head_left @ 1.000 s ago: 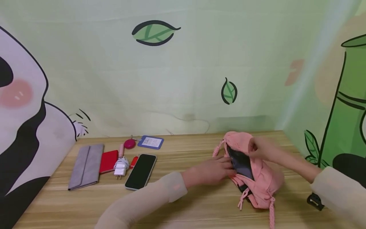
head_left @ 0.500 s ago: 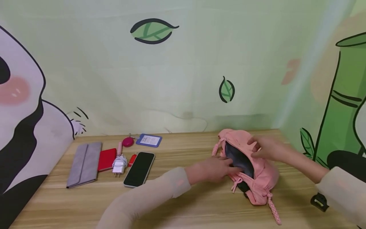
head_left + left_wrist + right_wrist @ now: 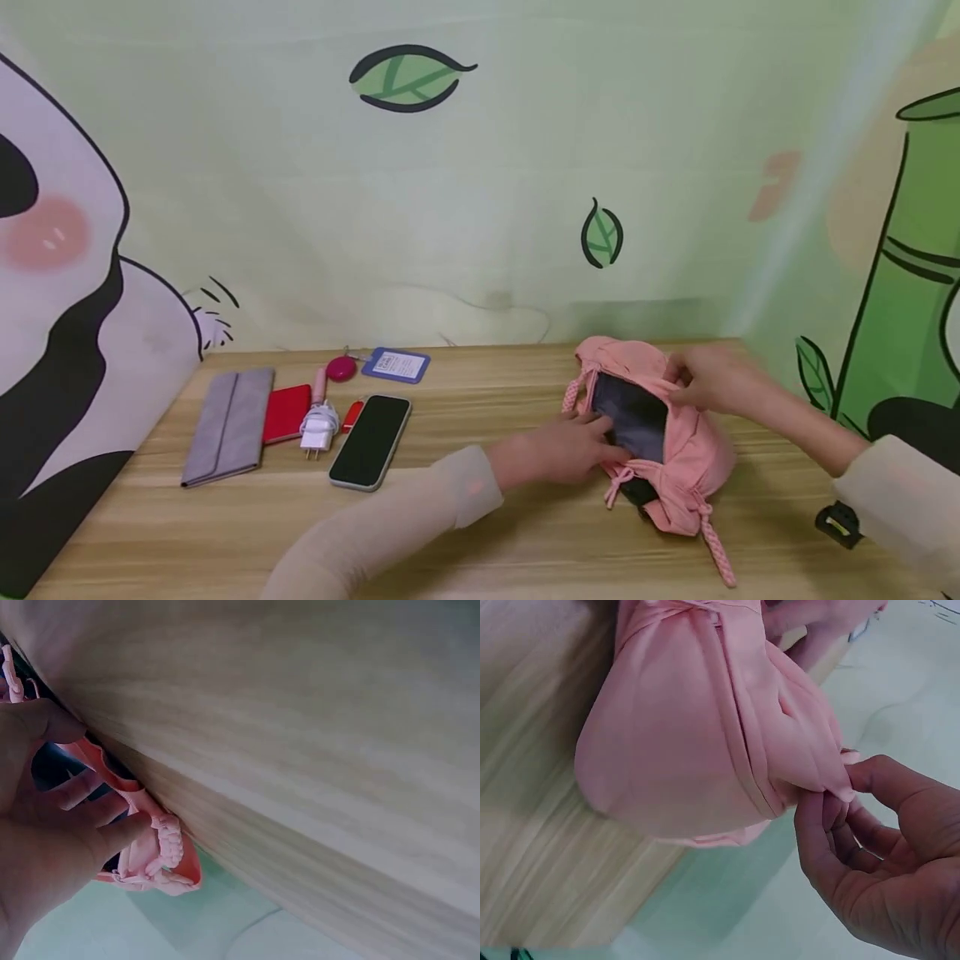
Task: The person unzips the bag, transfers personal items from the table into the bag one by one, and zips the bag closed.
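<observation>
A pink fabric bag (image 3: 708,462) lies on the right of the table, its mouth spread and its dark lining (image 3: 633,417) showing. My left hand (image 3: 566,450) holds the near-left rim; in the left wrist view, fingers (image 3: 112,814) reach into the mouth while the thumb lies on the rim. With thumb and fingertips my right hand (image 3: 716,379) pinches the cloth of the opposite rim, seen closely in the right wrist view beside the bag's rounded pink side (image 3: 667,742). Braided cords (image 3: 717,546) hang from the bag's ends. The bottom of the inside is hidden.
On the left lie a grey folder pouch (image 3: 228,427), a red booklet (image 3: 287,413), a white charger (image 3: 318,427) with wound cable, a phone (image 3: 371,442), a blue card holder (image 3: 396,365) and a round magenta item (image 3: 341,368). A black buckle (image 3: 838,523) sits near my right sleeve.
My right hand loosened its fingers at the far rim, then pinched the cloth again. The bag's mouth is wider now. My left hand has stayed at the near rim.
</observation>
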Motion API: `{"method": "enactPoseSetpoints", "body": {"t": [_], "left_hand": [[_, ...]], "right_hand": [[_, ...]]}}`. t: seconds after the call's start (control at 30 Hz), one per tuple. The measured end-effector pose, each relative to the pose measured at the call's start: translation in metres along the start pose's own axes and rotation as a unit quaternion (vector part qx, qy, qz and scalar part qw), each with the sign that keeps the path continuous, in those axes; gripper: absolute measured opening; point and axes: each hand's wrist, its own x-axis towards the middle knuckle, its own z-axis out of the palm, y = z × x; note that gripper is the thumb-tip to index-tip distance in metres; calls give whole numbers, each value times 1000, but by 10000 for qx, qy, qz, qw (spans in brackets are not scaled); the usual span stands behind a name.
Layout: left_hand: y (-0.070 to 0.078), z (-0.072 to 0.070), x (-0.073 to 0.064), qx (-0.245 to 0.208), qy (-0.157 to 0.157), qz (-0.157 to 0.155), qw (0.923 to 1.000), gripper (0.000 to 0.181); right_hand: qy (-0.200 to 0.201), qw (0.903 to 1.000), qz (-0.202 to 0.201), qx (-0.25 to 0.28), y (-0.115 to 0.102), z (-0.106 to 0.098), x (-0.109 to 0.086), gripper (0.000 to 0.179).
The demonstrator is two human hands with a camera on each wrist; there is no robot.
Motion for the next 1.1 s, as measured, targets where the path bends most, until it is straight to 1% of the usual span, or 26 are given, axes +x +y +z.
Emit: {"method": "enactPoseSetpoints", "body": {"t": [0.1,0.13,0.2,0.27,0.33,0.37,0.43,0.57,0.63,0.73,0.8,0.93,1.03,1.1], "left_hand": [[-2,1,-2,-88,16,10,10000,49],[-3,0,-2,-205,-47,5,9998,51],[-3,-5,-4,-578,-286,-36,9979,56],[-2,-10,-7,-1096,-612,-165,9920,62],[-1,-12,-13,-1439,-820,-288,9858,65],[-1,-13,-17,-1518,-849,-299,9843,66],[-1,-12,-28,-1534,-718,-261,9852,68],[-4,-9,-53,-1372,-172,-92,9904,70],[-5,-10,-65,-1417,3,-53,9899,70],[-5,-13,-81,-1484,151,-43,9888,70],[-6,-15,-90,-1601,214,-93,9868,72],[-10,-13,-109,-1570,310,-226,9869,72],[-14,-10,-124,-1453,415,-309,9880,68],[-16,-8,-135,-1504,416,-422,9868,65]], "right_hand": [[-233,9995,-196,115,0,4,1,15],[-241,9993,-218,176,0,5,1,16],[-272,9992,-199,215,-1,6,1,16],[-338,9990,-159,228,-3,7,2,15],[-384,9990,-138,188,-5,7,4,16],[-393,9990,-134,157,-5,7,5,18],[-370,9992,-159,69,-7,8,7,21],[-238,9994,-265,-27,-9,11,12,20],[-175,9994,-300,-6,-10,12,13,18],[-80,9994,-330,9,-10,13,12,15],[-31,9994,-342,-17,-10,13,12,13],[66,9993,-324,-150,-9,12,11,12],[120,9992,-300,-219,-8,13,10,11],[164,9990,-326,-277,-8,14,10,10]]}}
